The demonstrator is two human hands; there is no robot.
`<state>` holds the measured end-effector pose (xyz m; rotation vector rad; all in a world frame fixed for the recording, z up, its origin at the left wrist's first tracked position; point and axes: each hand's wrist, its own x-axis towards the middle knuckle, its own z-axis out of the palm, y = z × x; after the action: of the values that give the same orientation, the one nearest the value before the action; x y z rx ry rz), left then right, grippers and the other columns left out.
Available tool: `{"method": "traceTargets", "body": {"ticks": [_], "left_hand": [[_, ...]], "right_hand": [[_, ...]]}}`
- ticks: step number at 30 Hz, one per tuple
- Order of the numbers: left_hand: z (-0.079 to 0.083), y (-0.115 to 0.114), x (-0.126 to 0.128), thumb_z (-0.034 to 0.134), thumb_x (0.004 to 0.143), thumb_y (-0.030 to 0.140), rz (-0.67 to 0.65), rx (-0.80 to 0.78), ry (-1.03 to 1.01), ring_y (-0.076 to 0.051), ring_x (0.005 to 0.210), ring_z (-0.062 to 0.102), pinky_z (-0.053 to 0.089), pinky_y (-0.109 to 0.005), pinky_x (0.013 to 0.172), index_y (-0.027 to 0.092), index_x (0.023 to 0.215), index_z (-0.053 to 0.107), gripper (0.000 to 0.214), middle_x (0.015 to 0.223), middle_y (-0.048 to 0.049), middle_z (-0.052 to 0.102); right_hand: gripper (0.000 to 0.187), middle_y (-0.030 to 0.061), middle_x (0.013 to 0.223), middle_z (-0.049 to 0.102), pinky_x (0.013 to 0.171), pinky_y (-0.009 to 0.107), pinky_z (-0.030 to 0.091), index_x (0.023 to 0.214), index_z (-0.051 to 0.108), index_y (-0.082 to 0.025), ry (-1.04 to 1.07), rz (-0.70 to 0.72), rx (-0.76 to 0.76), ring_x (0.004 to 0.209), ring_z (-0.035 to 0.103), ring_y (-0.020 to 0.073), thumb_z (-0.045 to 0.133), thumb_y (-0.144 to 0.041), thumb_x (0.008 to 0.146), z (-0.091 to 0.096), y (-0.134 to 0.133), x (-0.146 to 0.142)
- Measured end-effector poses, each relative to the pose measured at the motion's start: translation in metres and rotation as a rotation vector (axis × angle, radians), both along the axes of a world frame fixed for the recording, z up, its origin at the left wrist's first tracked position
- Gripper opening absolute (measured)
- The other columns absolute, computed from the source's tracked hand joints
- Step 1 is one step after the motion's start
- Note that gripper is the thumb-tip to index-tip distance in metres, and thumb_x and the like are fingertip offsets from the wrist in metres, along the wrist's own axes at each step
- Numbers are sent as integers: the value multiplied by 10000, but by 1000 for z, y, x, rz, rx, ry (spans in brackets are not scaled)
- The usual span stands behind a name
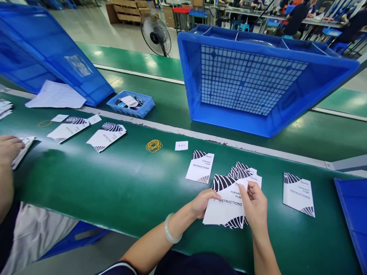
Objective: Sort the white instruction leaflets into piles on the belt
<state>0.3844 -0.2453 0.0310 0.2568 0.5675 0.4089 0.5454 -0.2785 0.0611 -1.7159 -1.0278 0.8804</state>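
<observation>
My left hand (204, 203) and my right hand (255, 204) both grip a fanned stack of white instruction booklets (229, 202) with black striped corners, held just above the green table (114, 183) near its front edge. The left fingers pinch the stack's left edge; the right thumb and fingers curl over its right side. A pale bangle (171, 229) sits on my left wrist. One booklet (200, 167) lies flat just beyond the stack, another booklet (298, 193) lies to the right.
A big tilted blue crate (258, 80) stands behind on the conveyor. Yellow rubber bands (154, 145) and a small paper label (181, 145) lie mid-table. More booklets (106, 136) lie at left, where another person's hand (10, 147) holds a bundle. A small blue tray (131, 104) sits beyond.
</observation>
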Motion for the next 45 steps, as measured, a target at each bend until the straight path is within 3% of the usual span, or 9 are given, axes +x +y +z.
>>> {"method": "traceTargets", "body": {"ticks": [7,12,18,22,24,33,39,43,45], "left_hand": [[3,4,-3,511,650,181,25,4,13,-219,679,645,466,-308,658,17,939,647,359,784,-138,707],[13,15,-11,472,712,288,14,43,-224,-293,1020,586,435,-362,817,43,1195,528,544,1115,-168,632],[14,16,-10,467,729,265,48,72,-247,-291,1029,582,434,-359,821,61,1215,511,529,1128,-159,626],[9,6,-2,549,680,227,48,78,-51,-261,803,646,471,-338,706,36,1013,624,391,929,-163,689],[10,3,1,571,638,156,89,76,6,-251,778,651,482,-350,711,60,983,633,364,909,-140,698],[13,4,-1,594,637,112,162,78,48,-224,713,663,505,-333,671,75,908,625,276,815,-111,704],[19,14,-8,612,756,194,245,148,87,-295,912,645,492,-441,813,71,1068,581,337,1025,-175,668],[22,18,-11,590,800,224,289,185,91,-295,947,635,491,-444,832,95,1103,568,330,1067,-168,656],[23,18,-10,580,815,239,277,200,98,-289,953,634,497,-436,828,100,1111,566,328,1077,-165,652]], "right_hand": [[273,37,741,613,553,262,458,866,579,-177,144,-210,63,648,571,168,640,-423,765,12,-9,9],[353,46,785,634,586,289,483,930,568,-187,224,-469,96,675,597,185,679,-445,717,8,-6,41],[496,123,1233,523,875,413,407,1222,481,-207,-206,-288,55,1134,461,283,562,-445,795,-4,2,37],[458,93,1089,610,816,382,447,1159,535,-215,-147,5,9,976,564,248,574,-454,770,3,4,2],[476,78,1027,633,741,354,473,1130,547,-219,-108,48,-50,890,593,237,614,-472,732,5,5,-8],[286,64,849,634,606,293,480,925,594,-184,141,-179,46,751,591,201,616,-430,781,2,-5,4],[267,11,721,606,540,239,444,864,603,-189,267,-491,195,607,556,133,687,-399,723,15,-3,38],[386,81,978,635,683,336,476,1039,582,-203,51,-377,74,863,593,237,651,-436,738,8,3,56],[479,104,1195,556,782,376,453,1181,520,-220,-158,-307,41,1071,510,284,613,-441,766,4,4,51]]}}
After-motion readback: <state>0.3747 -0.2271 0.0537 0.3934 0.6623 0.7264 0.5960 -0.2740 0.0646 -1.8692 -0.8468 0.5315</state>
